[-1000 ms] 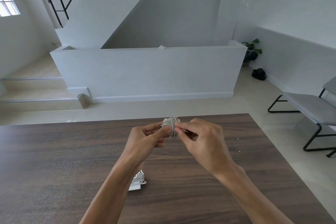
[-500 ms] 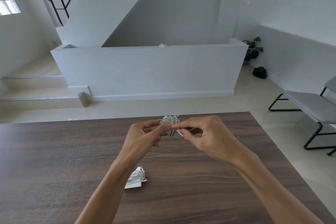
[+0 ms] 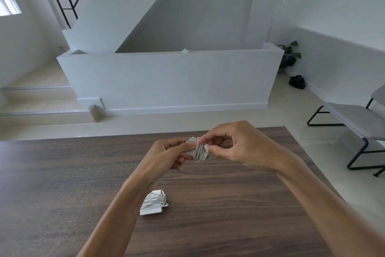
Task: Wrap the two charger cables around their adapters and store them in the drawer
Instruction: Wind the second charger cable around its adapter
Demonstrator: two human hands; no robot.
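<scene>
A white charger adapter with its cable wound round it (image 3: 199, 150) is held above the dark wooden table (image 3: 62, 183). My left hand (image 3: 166, 158) grips the bundle from the left, thumb on top. My right hand (image 3: 235, 146) pinches the cable's end against the bundle's right side. A second white adapter, also wrapped in its cable (image 3: 153, 204), lies on the table just right of my left forearm. No drawer is in view.
The table's far edge runs just behind my hands and its right edge slants down to the right. A grey bench with black legs (image 3: 354, 123) stands on the tiled floor to the right. A low white wall and stairs lie beyond.
My right hand has shifted up and over the bundle's right side, fingers now pinching the cable end. The left hand keeps its grip. The second wrapped adapter has not moved.
</scene>
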